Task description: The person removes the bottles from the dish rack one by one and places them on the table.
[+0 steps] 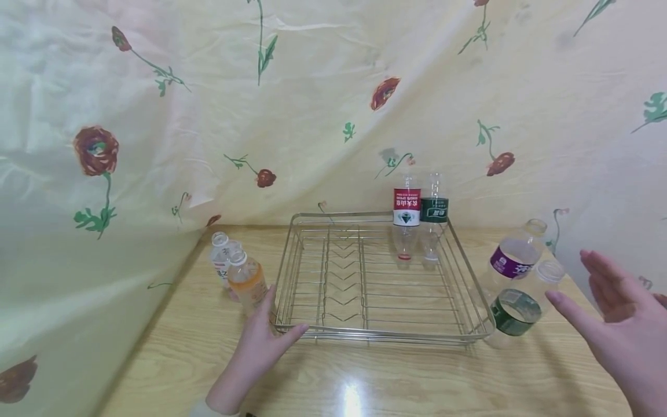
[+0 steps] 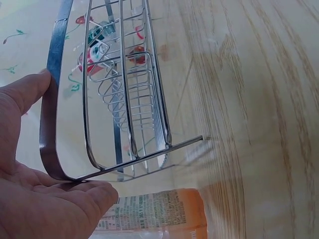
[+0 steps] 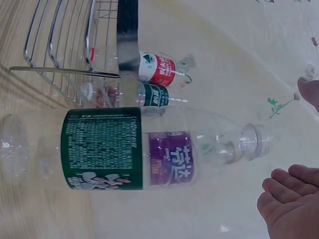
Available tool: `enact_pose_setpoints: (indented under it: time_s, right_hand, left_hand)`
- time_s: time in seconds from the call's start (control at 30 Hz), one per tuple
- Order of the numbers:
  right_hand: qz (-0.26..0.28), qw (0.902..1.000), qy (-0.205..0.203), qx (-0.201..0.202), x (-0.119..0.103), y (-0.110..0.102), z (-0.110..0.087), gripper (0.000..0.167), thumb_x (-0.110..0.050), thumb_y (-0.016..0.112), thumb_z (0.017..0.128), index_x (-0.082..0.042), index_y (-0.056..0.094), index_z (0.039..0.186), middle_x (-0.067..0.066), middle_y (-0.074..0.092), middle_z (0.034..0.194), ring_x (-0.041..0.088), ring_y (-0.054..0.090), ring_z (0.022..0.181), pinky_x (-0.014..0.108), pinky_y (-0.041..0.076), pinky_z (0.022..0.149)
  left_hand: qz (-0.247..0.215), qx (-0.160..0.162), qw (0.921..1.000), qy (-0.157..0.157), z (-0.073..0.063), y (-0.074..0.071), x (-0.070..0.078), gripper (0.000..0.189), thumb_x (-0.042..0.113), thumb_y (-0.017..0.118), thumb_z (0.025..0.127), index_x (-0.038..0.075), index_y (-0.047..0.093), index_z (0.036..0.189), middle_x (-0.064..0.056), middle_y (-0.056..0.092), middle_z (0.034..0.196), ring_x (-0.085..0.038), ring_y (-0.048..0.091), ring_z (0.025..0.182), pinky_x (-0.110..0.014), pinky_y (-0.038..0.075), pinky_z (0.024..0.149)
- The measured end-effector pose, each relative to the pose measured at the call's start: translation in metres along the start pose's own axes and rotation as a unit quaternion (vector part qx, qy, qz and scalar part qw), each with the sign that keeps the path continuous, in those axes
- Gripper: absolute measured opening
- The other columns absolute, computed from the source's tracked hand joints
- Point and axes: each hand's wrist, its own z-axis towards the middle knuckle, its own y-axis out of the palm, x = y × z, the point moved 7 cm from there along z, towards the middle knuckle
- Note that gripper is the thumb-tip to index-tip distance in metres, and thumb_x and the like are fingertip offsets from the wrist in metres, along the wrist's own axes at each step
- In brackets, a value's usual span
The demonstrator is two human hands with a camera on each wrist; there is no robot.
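Observation:
My left hand (image 1: 256, 343) rests at the front left corner of a metal wire dish rack (image 1: 388, 334), thumb along the front rim and straight fingers along the side. Close by those fingers stands an orange-labelled plastic bottle (image 1: 247, 280), with a pale-labelled bottle (image 1: 221, 258) behind it. To the right, my right hand (image 1: 620, 324) is held apart from a green-labelled bottle (image 3: 102, 149), fingers extended and holding nothing. Behind that one is a purple-labelled bottle (image 1: 513, 258). Inside the rack, at the back right, a red-labelled bottle (image 1: 406, 207) and another green-labelled bottle (image 1: 434, 209) stand upside down.
The rack sits on a wooden table (image 1: 333, 382). A flowered cloth (image 1: 312, 116) hangs behind the table and along its left side. Zigzag wire dividers (image 1: 344, 272) run front to back inside the rack, left of its middle.

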Motion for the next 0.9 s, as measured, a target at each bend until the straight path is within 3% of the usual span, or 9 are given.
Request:
enact_pose_setpoints:
  time_s: [0.17, 0.4, 0.53, 0.67, 0.8, 0.9]
  right_hand:
    - [0.055, 0.9981, -0.028, 0.003, -0.009, 0.000, 0.003, 0.089, 0.027, 0.071, 0.077, -0.008, 0.043, 0.153, 0.003, 0.045, 0.155, 0.012, 0.036, 0.144, 0.014, 0.027, 0.111]
    - [0.151, 0.9873, -0.047, -0.012, -0.017, 0.002, 0.005, 0.087, 0.033, 0.068, 0.073, -0.002, 0.048, 0.149, 0.006, 0.050, 0.150, 0.014, 0.039, 0.142, 0.014, 0.029, 0.111]
    - [0.131, 0.9898, -0.054, -0.014, -0.023, 0.002, 0.007, 0.088, 0.034, 0.069, 0.071, -0.002, 0.048, 0.149, 0.005, 0.051, 0.149, 0.014, 0.041, 0.141, 0.014, 0.029, 0.111]
    - [0.052, 0.9965, -0.065, -0.008, -0.030, 0.002, 0.009, 0.090, 0.031, 0.072, 0.071, -0.004, 0.048, 0.150, 0.004, 0.050, 0.150, 0.014, 0.041, 0.141, 0.015, 0.031, 0.110]
    - [0.010, 0.9977, -0.066, -0.011, -0.037, 0.005, 0.011, 0.090, 0.027, 0.074, 0.073, -0.006, 0.047, 0.152, 0.003, 0.049, 0.151, 0.014, 0.040, 0.141, 0.015, 0.031, 0.110]
    - [0.010, 0.9981, -0.058, -0.021, -0.042, 0.009, 0.011, 0.089, 0.024, 0.076, 0.075, -0.008, 0.046, 0.152, 0.003, 0.047, 0.153, 0.013, 0.039, 0.142, 0.014, 0.030, 0.110]
  left_hand:
    - [-0.003, -0.001, 1.0000, -0.003, 0.000, 0.000, 0.001, 0.112, 0.056, 0.081, 0.082, 0.003, 0.021, 0.161, -0.026, 0.028, 0.159, -0.049, 0.032, 0.141, -0.066, 0.031, 0.108]
    - [0.002, -0.005, 1.0000, -0.003, 0.000, 0.000, 0.000, 0.113, 0.059, 0.079, 0.082, 0.004, 0.021, 0.161, -0.026, 0.028, 0.160, -0.049, 0.032, 0.141, -0.066, 0.032, 0.108]
    - [0.001, -0.004, 1.0000, -0.002, 0.000, 0.000, 0.000, 0.112, 0.058, 0.079, 0.082, 0.004, 0.021, 0.161, -0.025, 0.028, 0.160, -0.049, 0.031, 0.141, -0.066, 0.032, 0.108]
    - [0.000, -0.003, 1.0000, -0.002, 0.000, 0.000, 0.001, 0.111, 0.055, 0.081, 0.082, 0.004, 0.021, 0.161, -0.026, 0.028, 0.159, -0.049, 0.032, 0.141, -0.066, 0.032, 0.108]
    - [0.003, -0.002, 1.0000, 0.000, 0.001, -0.001, 0.001, 0.111, 0.053, 0.082, 0.082, 0.004, 0.021, 0.161, -0.027, 0.029, 0.158, -0.050, 0.034, 0.140, -0.065, 0.032, 0.108]
    - [0.004, -0.003, 1.0000, 0.002, 0.001, -0.001, 0.001, 0.111, 0.054, 0.081, 0.082, 0.004, 0.021, 0.161, -0.027, 0.029, 0.158, -0.050, 0.034, 0.140, -0.065, 0.032, 0.108]
